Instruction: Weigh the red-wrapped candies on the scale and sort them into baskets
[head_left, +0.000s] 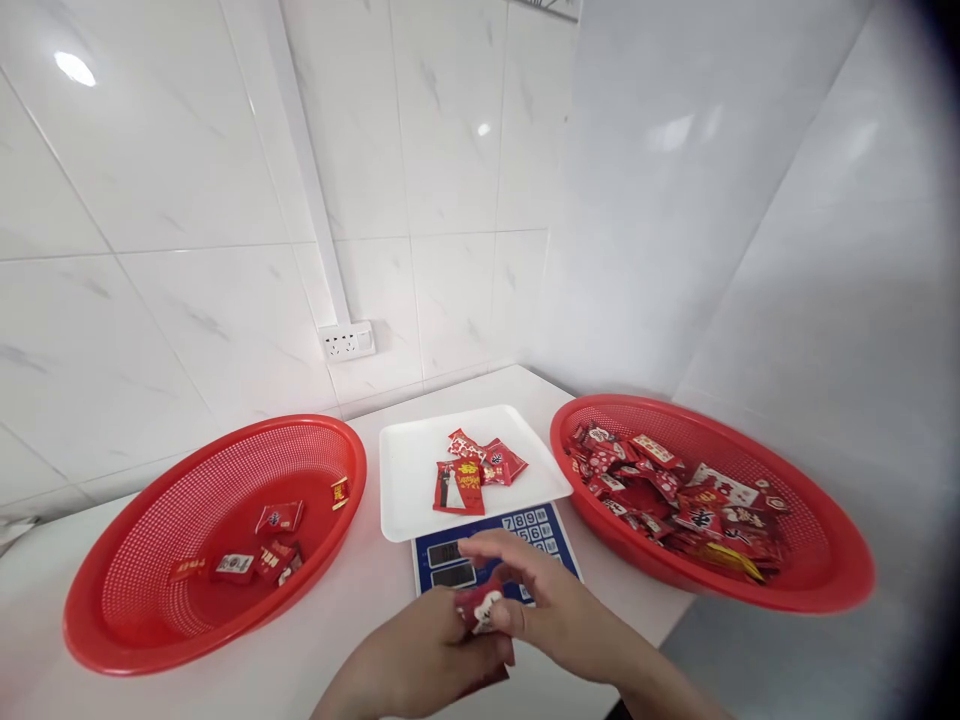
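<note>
My left hand (427, 650) is closed around small red wrapped candies low in the middle. One red candy packet (480, 607) with a white patch sticks up between both hands. The thumb of my right hand (551, 600) presses on this packet, with its fingers curled over from above. Just behind the hands is a blue digital scale (559, 545), its display and keys partly covered. On the scale's white tray (409, 490) lie several red candy packets (461, 487). A dark red wrapper edge (487, 682) shows under my left hand.
To the left, a red plastic basket (217, 445) holds several scattered packets (279, 517) and a small yellow-gold one (340, 492). A fuller red basket (832, 540) stands at the right, overlapping the table's edge. A wall socket (347, 341) sits behind the white table (300, 660).
</note>
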